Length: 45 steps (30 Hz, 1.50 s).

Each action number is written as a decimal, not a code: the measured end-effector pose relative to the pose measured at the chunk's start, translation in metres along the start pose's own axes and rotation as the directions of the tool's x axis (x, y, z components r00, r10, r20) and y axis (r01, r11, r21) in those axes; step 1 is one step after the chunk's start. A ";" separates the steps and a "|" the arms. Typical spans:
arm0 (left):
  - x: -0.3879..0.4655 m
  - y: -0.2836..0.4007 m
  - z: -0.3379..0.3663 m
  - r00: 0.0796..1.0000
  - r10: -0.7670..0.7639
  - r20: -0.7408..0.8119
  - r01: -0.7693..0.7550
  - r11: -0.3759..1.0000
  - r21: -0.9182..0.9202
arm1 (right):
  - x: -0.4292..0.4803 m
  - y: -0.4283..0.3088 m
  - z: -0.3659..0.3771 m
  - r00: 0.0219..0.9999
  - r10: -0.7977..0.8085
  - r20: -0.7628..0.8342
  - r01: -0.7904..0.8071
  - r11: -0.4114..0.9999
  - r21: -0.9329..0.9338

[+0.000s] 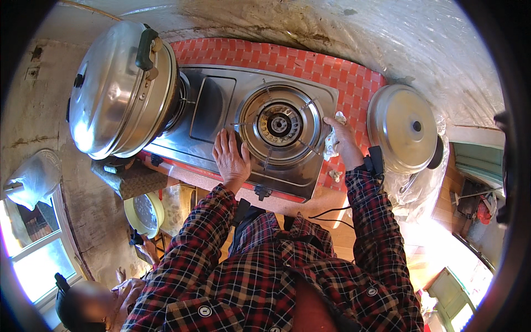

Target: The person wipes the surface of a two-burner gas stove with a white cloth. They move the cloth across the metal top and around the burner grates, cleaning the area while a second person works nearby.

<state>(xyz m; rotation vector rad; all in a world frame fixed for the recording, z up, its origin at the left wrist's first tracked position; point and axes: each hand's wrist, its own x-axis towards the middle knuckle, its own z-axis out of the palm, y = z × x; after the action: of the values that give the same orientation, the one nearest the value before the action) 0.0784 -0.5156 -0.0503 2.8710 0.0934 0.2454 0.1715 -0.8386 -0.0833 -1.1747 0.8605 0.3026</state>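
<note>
A two-burner gas stove [286,174] with a stainless top spans the counter before me. My left hand [233,159] lies flat on the metal, just left of the right burner [279,123], and holds nothing. At the stove's right edge, my right hand [347,141] grips a crumpled white wipe or piece of paper [330,145] bearing some print. Four-pronged supports stand around the bare burner ring. Over the left burner sits a large lidded aluminium pot [118,91] with a dark side handle. A small crumpled white scrap [335,175] rests near my right wrist.
A second lidded aluminium pot [402,128] stands right of the stove. Red checked covering [290,56] runs behind it. Below left are a yellow-green basin [129,211] and another person's hand [147,249]. A black cable [332,220] hangs below the counter's front edge.
</note>
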 end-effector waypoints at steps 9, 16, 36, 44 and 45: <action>0.000 0.000 0.000 1.000 -0.002 0.000 0.002 1.000 -0.013 | 0.006 0.004 0.004 0.999 -0.044 -0.032 0.045 0.998 0.045; 0.000 -0.001 0.001 1.000 -0.001 -0.008 0.001 1.000 -0.013 | 0.022 0.015 -0.006 0.999 -0.047 -0.016 0.048 0.999 0.024; 0.002 -0.002 0.000 0.999 -0.037 0.031 0.038 0.999 -0.035 | -0.038 0.008 -0.017 0.727 -0.647 0.230 0.609 0.451 -0.653; 0.000 -0.004 0.002 0.999 -0.030 0.020 0.031 0.999 -0.033 | -0.038 -0.019 -0.008 0.739 -0.581 0.342 0.484 0.104 -0.869; 0.000 -0.004 0.002 0.999 -0.027 0.018 0.027 0.999 -0.035 | -0.038 -0.021 -0.004 0.738 -0.592 0.325 0.443 0.061 -0.894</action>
<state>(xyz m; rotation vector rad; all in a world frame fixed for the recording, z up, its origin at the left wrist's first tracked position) 0.0788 -0.5122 -0.0528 2.8342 0.1233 0.2145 0.1581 -0.8417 -0.0418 -2.6387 0.1627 0.0896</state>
